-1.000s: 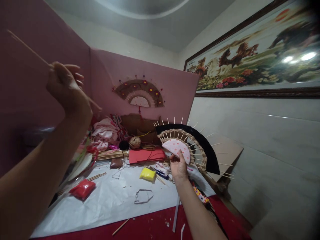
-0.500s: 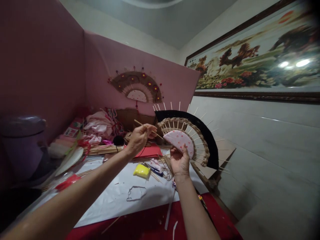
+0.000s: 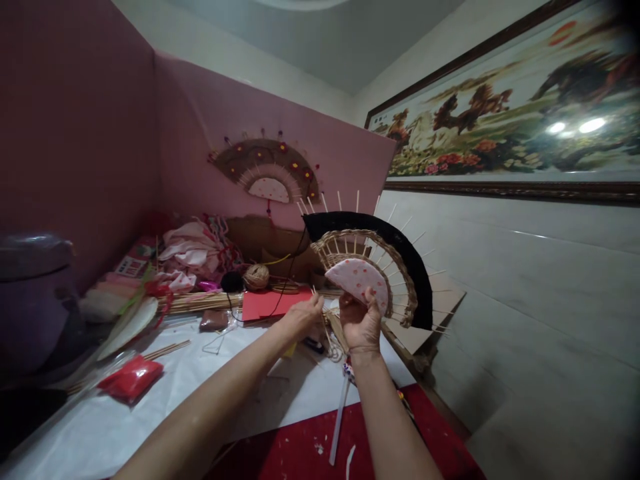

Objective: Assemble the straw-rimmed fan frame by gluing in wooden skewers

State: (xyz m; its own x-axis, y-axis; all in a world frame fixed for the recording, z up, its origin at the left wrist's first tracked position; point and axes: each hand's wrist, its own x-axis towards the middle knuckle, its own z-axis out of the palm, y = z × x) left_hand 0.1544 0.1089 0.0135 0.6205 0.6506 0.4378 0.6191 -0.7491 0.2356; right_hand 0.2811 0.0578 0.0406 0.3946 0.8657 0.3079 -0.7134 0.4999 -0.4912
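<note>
My right hand [image 3: 361, 323] grips a handmade fan [image 3: 373, 227] at its base, thumb on the front and fingers behind. The fan has a padded pink half-round [image 3: 357, 279] with red dots, a woven tan band, a black outer band and thin sticks jutting past the edge. Below and left of it, my left hand [image 3: 303, 317] is closed low over the table, with pale tips of a thin wooden stick [image 3: 314, 291] showing at its fingertips. Black yarn hangs from the fan's left end, running toward a black yarn ball [image 3: 231, 282].
Red paper [image 3: 265, 304], a twine ball [image 3: 256, 276], a bundle of thin sticks [image 3: 193, 303] and a red packet [image 3: 133, 379] lie on the white-covered table [image 3: 200, 373]. Pink cloth [image 3: 193, 247] is heaped behind. A finished-looking fan [image 3: 270, 167] hangs on the pink panel.
My left hand has come down and right from the fan's left side, bringing the stick low over the table. My right hand still holds the fan, which has shifted slightly left in view.
</note>
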